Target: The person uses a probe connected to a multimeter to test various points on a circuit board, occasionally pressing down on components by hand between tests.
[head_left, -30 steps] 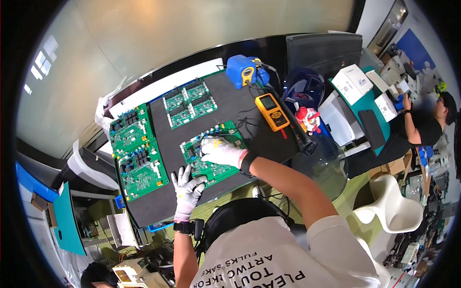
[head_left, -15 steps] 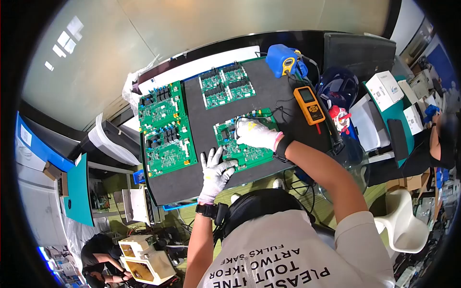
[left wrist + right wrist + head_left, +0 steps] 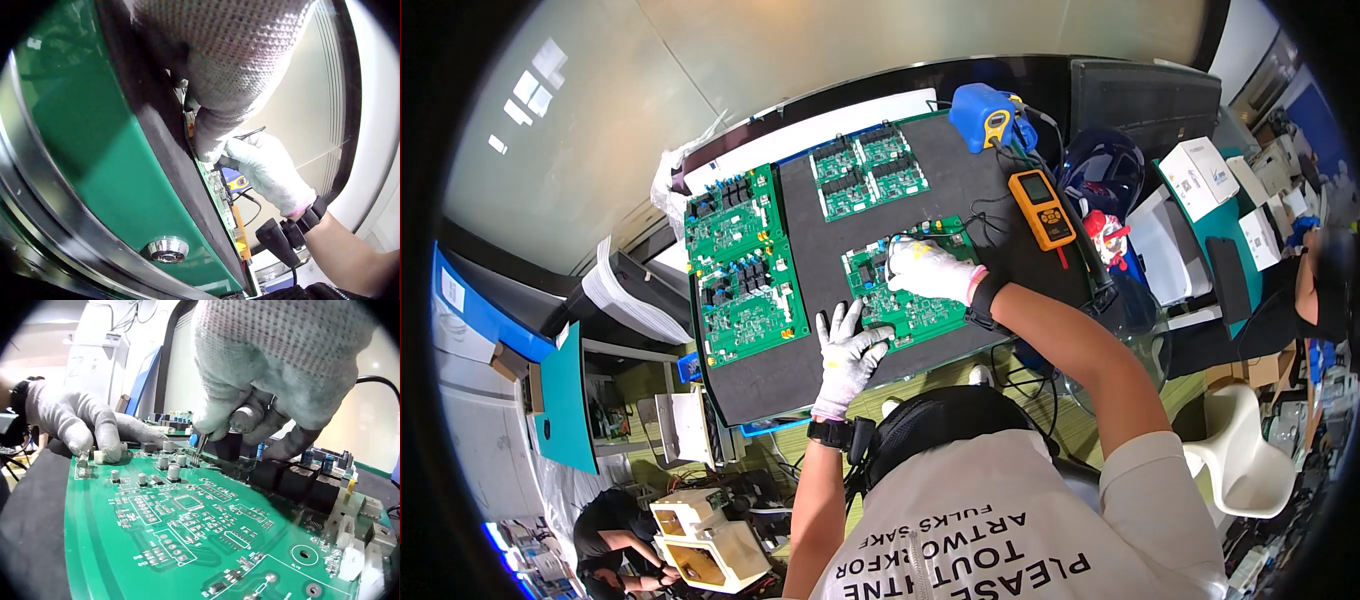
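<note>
A green circuit board (image 3: 935, 313) lies at the near middle of the dark mat. Over its upper part, my gloved right hand (image 3: 930, 270) pinches a thin dark probe-like tool (image 3: 251, 133); its metal tip (image 3: 200, 447) is down among components in the right wrist view. A black lead runs near this hand towards the meter. My gloved left hand (image 3: 846, 366) rests at the board's near-left corner with fingers spread; in the right wrist view its fingertips (image 3: 110, 452) touch the edge of the board (image 3: 181, 519).
Two larger boards (image 3: 745, 318) lie at the left, and a panel of small boards (image 3: 868, 172) at the back. An orange meter (image 3: 1042, 210) and a blue device (image 3: 982, 118) stand at the right. Another person (image 3: 610, 530) is at lower left, and one is at far right.
The head view has swung, so the scene sits further right than in the oldest frame. Both hands stay at the same board, with little movement on it.
</note>
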### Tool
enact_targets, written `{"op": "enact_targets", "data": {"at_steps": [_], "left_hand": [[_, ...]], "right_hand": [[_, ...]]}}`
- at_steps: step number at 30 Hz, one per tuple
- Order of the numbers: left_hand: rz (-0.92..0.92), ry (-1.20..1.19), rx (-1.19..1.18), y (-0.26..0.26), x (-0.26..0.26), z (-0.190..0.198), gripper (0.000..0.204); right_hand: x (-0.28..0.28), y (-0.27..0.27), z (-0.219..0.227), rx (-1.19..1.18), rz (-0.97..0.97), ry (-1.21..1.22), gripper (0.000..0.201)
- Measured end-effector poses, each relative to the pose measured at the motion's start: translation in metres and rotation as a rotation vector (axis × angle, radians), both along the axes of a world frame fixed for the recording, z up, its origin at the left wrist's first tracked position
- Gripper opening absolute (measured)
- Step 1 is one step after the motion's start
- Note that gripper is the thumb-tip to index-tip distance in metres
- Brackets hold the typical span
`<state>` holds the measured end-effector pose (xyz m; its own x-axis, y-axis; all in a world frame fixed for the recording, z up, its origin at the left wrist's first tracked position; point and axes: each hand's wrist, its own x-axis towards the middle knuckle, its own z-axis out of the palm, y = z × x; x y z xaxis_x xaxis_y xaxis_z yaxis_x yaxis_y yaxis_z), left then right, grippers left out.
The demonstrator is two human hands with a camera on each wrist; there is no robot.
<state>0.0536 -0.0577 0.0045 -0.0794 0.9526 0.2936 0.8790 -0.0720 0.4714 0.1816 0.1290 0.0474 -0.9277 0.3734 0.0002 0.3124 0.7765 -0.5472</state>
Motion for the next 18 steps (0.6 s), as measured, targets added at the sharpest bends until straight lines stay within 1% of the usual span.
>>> {"op": "enact_targets", "data": {"at_steps": [2, 6, 8, 10, 14, 16, 17, 18], "left_hand": [[-0.002, -0.003, -0.001, 0.0, 0.0, 0.0, 0.024], [0.0, -0.007, -0.003, 0.0, 0.0, -0.001, 0.024], [0.001, -0.006, -0.006, 0.0, 0.0, -0.001, 0.024], [0.02, 0.026, 0.037, 0.001, 0.0, -0.002, 0.025], [0.019, 0.022, 0.033, 0.001, 0.001, 0.001, 0.024], [0.025, 0.017, 0.014, 0.0, 0.001, 0.003, 0.024], [0.025, 0.016, 0.02, 0.0, 0.002, 0.003, 0.023], [0.021, 0.014, 0.022, 0.0, 0.002, 0.005, 0.023]], "right_hand": [[-0.001, -0.001, -0.001, 0.117, 0.015, -0.013, 0.03], [-0.001, -0.003, -0.001, 0.124, 0.008, -0.007, 0.028], [-0.002, -0.003, -0.001, 0.171, 0.043, -0.036, 0.027], [-0.003, -0.004, 0.0, 0.168, 0.035, -0.04, 0.026], [-0.003, -0.005, 0.004, 0.186, 0.039, -0.05, 0.025], [-0.004, -0.007, 0.009, 0.159, 0.021, -0.093, 0.026], [-0.004, -0.004, 0.001, 0.198, 0.062, -0.023, 0.026], [-0.006, -0.004, 0.001, 0.223, 0.08, -0.018, 0.026]]}}
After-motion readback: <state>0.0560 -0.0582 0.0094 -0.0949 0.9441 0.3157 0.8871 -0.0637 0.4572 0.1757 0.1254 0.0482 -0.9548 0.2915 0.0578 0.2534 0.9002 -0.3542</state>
